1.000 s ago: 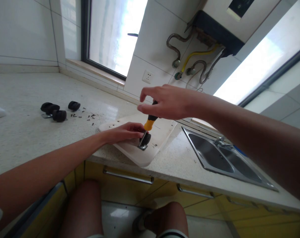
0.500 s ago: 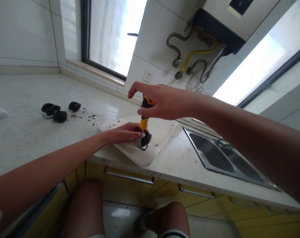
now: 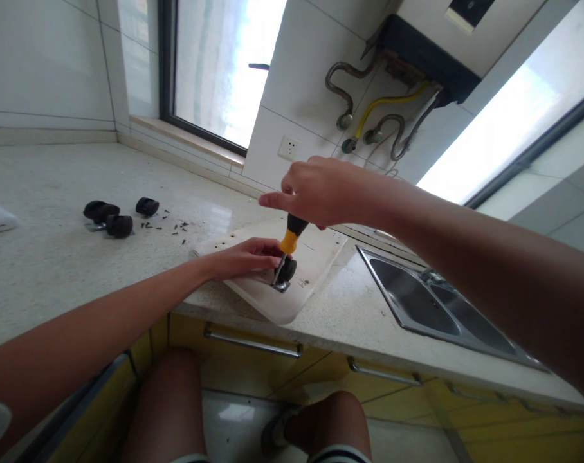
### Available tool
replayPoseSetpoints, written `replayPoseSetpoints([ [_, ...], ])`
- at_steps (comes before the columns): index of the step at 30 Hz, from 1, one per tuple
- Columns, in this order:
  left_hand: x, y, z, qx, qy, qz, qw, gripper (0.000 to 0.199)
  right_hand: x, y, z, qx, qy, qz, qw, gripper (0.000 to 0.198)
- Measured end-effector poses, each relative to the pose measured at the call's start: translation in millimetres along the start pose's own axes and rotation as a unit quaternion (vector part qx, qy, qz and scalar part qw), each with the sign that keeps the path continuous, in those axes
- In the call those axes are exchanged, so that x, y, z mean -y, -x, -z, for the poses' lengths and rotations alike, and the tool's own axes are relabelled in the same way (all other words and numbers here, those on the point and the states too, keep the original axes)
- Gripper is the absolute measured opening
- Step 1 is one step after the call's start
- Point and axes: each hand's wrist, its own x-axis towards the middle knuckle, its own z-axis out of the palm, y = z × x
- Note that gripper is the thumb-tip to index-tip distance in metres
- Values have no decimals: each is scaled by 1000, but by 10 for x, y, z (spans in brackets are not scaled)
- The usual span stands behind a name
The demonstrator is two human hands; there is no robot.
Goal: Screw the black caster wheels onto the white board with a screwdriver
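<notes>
My right hand (image 3: 316, 191) is closed around the black-and-yellow handle of a screwdriver (image 3: 289, 241). The shaft slants down to the metal mounting plate of a black caster wheel (image 3: 287, 271). That caster stands on a white board (image 3: 285, 308) lying on the counter near its front edge. My left hand (image 3: 253, 256) rests on the board with its fingers closed on the caster and beside the screwdriver shaft. The fingertips are partly hidden behind the shaft and caster. Any screw under the tip is too small to make out.
Several loose black casters (image 3: 119, 226) lie on the counter to the left, with several small dark screws (image 3: 184, 226) near them. A double steel sink (image 3: 408, 292) is set into the counter at right. Drawer handles (image 3: 253, 344) stick out below the front edge.
My right hand has shifted slightly right and its fingers have curled over the handle. The screwdriver, upright before, now leans to the right at the top. My left hand stays in place.
</notes>
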Motion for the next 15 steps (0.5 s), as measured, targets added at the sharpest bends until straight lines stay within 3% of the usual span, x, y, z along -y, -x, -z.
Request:
replayPoseSetpoints([
  [2, -9, 2, -1, 1, -3, -2, 1000, 36, 32, 32, -3, -13, -22, 27, 999, 41],
  [5, -21, 8, -9, 3, -9, -1, 1000, 37, 63, 66, -15, 25, -107, 80, 991, 71],
  [9, -1, 2, -6, -3, 4, 8, 1000, 41, 22, 19, -64, -30, -7, -12, 999, 63],
  [11, 3, -3, -6, -5, 10, 11, 1000, 41, -15, -9, -76, -45, 34, -22, 998, 62],
  [13, -9, -5, -14, -6, 0, 7, 1000, 38, -36, -17, -69, -19, -13, 38, 999, 50],
  [15, -27, -2, -26, -11, -18, 4, 1000, 34, -28, -13, -57, 18, -83, 93, 992, 58],
])
